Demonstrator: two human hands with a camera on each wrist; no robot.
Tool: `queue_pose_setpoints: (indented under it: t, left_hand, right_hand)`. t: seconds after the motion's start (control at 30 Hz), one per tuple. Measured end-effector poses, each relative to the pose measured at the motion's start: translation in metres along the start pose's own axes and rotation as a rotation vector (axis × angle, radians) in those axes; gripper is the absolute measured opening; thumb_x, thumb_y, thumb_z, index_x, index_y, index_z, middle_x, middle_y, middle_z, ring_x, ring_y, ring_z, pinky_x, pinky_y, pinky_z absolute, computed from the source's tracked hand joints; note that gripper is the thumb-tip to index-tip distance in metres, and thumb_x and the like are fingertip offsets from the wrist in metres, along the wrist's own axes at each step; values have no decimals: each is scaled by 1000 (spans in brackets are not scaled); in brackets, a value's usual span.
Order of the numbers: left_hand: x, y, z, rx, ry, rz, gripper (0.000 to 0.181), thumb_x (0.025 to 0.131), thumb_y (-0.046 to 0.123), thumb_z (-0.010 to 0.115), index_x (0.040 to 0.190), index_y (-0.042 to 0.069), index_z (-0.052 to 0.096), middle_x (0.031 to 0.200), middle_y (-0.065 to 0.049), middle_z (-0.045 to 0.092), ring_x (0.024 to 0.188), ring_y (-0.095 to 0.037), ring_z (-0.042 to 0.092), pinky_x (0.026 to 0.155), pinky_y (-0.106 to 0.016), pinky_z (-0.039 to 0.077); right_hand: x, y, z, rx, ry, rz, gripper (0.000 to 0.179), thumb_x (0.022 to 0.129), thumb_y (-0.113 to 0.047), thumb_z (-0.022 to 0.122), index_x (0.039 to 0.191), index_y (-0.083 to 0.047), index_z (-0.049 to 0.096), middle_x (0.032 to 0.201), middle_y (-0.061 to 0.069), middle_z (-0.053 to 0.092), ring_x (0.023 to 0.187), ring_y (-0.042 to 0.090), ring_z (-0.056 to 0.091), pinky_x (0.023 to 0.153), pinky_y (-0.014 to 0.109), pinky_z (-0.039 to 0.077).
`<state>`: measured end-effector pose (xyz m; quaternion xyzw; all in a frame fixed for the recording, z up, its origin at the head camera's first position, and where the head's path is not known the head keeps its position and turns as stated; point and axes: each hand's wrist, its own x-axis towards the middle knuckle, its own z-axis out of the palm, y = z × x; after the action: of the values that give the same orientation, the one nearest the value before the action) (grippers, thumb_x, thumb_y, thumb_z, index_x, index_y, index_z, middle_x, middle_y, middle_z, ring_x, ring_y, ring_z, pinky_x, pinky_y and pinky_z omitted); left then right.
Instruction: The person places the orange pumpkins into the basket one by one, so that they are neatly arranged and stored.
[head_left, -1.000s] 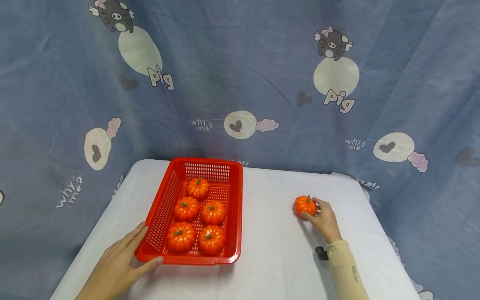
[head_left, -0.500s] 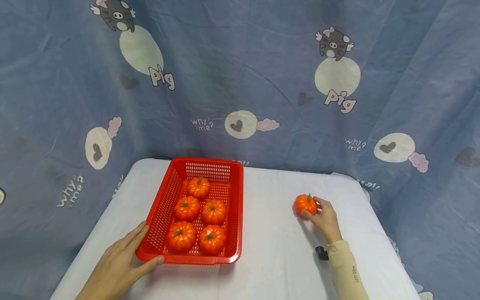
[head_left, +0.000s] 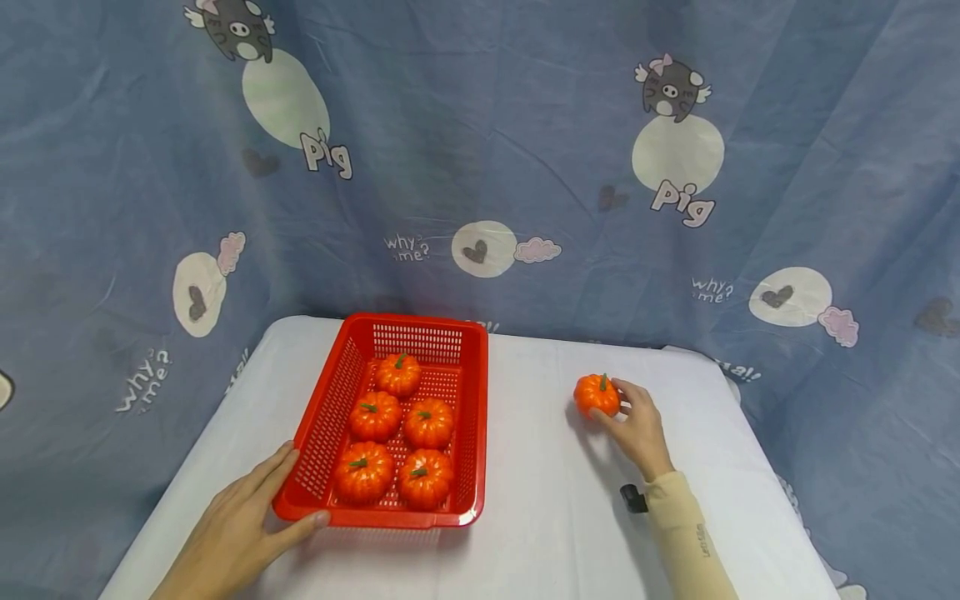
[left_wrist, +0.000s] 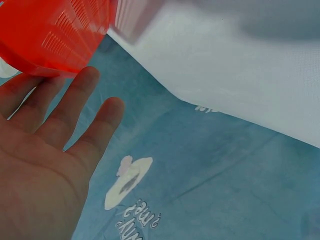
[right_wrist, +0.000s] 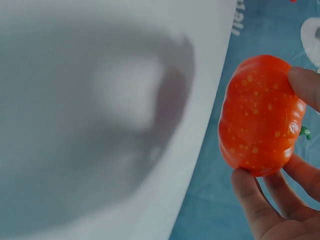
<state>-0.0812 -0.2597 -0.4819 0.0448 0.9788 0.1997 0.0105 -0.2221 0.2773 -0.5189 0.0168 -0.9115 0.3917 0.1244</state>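
Observation:
My right hand (head_left: 639,427) pinches a small orange pumpkin (head_left: 595,395) between thumb and fingers, its green stem up. In the right wrist view the pumpkin (right_wrist: 261,116) is held off the white table, and a shadow falls on the cloth. At the near left corner of a red plastic basket (head_left: 375,518), my left hand (head_left: 238,515) rests with fingers and thumb spread against the rim. Left wrist view: the fingers (left_wrist: 75,102) are extended, touching the basket's edge (left_wrist: 30,67). Several similar pumpkins (head_left: 363,472) lie inside the basket.
A white cloth (head_left: 540,467) covers the table. Behind it hangs a blue curtain (head_left: 555,108) with pig prints. A small black piece (head_left: 633,498) sticks out beside the right sleeve (head_left: 682,525).
My right hand has lifted the pumpkin and moved it slightly left and away from me. The left hand and the basket have stayed in place.

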Motion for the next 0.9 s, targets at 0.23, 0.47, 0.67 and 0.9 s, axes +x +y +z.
queue_pose_setpoints:
  t: [0.23, 0.47, 0.67, 0.9]
  left_hand:
    - [0, 0, 0, 8, -20, -17, 116, 80, 85, 55, 155, -2, 36, 157, -24, 37, 133, -48, 40, 106, -76, 29]
    - [0, 0, 0, 10, -7, -10, 116, 80, 84, 56, 154, -3, 37, 157, -23, 37, 133, -48, 41, 105, -76, 31]
    - [0, -1, 0, 13, 2, 6, 112, 82, 81, 58, 153, -4, 38, 158, -23, 37, 133, -49, 41, 105, -75, 32]
    - [0, -1, 0, 17, -19, -7, 113, 82, 81, 58, 154, -3, 36, 158, -23, 35, 134, -49, 40, 105, -76, 31]
  right_hand:
    - [5, -19, 10, 10, 8, -140, 67, 80, -12, 88, 137, 3, 56, 135, 24, 54, 117, 39, 58, 94, 53, 56]
    - [16, -42, 16, -3, -2, -245, 69, 79, -19, 90, 137, -1, 57, 136, 18, 56, 117, 34, 58, 93, 50, 57]
    - [29, -63, 21, -18, -23, -314, 68, 80, -21, 89, 137, -4, 58, 136, 14, 57, 118, 30, 57, 94, 48, 56]
    - [44, -86, 25, -93, -79, -394, 70, 80, -29, 89, 138, -5, 58, 138, 12, 55, 122, 28, 54, 95, 46, 56]
